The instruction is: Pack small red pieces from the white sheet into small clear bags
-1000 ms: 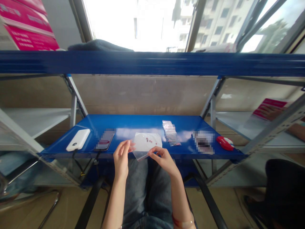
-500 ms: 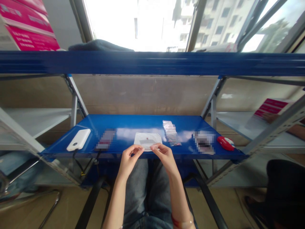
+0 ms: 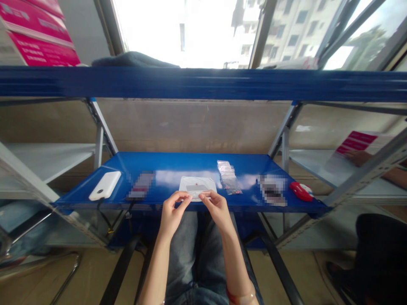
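At lower centre of the frame, the left hand [image 3: 172, 213] and right hand [image 3: 216, 209] each pinched the near edge of a small clear plastic bag [image 3: 197, 187], thumb against forefinger. The bag lay at the front edge of the blue shelf [image 3: 178, 163], left of a pile of similar bags [image 3: 228, 176].

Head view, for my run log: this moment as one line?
left hand: pinching clear bag | right hand: pinching same bag | bag: over blue shelf
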Action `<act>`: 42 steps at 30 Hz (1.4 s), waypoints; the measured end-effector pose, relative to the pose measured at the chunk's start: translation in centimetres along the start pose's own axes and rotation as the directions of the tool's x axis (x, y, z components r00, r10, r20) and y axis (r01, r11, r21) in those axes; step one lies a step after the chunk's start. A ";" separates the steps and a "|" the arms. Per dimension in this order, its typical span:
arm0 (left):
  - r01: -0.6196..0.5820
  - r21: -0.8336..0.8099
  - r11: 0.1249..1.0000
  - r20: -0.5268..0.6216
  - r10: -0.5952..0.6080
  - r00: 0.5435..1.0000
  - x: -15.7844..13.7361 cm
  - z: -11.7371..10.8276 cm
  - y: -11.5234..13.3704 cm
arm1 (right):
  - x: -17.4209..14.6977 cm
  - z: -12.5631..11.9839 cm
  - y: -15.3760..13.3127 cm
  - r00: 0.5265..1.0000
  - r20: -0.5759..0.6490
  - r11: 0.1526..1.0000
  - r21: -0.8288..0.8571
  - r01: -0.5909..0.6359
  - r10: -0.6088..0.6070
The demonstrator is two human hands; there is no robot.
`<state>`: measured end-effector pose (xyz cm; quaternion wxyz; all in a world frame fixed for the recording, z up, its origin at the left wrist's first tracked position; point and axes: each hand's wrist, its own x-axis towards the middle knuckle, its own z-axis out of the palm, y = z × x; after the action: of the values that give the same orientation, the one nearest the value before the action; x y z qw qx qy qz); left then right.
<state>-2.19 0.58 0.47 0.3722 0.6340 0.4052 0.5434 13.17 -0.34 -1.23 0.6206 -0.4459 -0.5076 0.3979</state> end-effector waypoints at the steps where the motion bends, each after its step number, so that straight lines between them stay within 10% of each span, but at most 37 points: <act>1: -0.015 0.007 1.000 0.002 0.014 1.000 0.0 -0.1 0.1 | 0.0 0.0 -0.1 1.000 0.005 1.000 0.016 -0.002 0.002; 33: 0.056 0.073 0.996 -0.068 -0.051 0.996 0.9 -2.7 -1.6 | 0.7 3.3 1.9 0.981 0.166 0.991 0.071 -0.110 0.097; 38: 0.109 0.311 0.944 -0.248 -0.030 0.968 2.5 -4.9 -5.4 | 1.1 6.9 3.9 0.980 -0.101 0.923 -0.364 0.122 -0.169; 42: 0.162 0.602 0.782 -0.250 -0.008 0.968 3.2 -6.3 -8.4 | 0.3 9.4 4.8 0.961 0.215 0.677 -0.683 0.276 -0.175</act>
<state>-9.10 7.05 -5.16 0.1180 0.6331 0.6299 0.4340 3.76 2.73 -4.94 0.4119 -0.5558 -0.7117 0.1218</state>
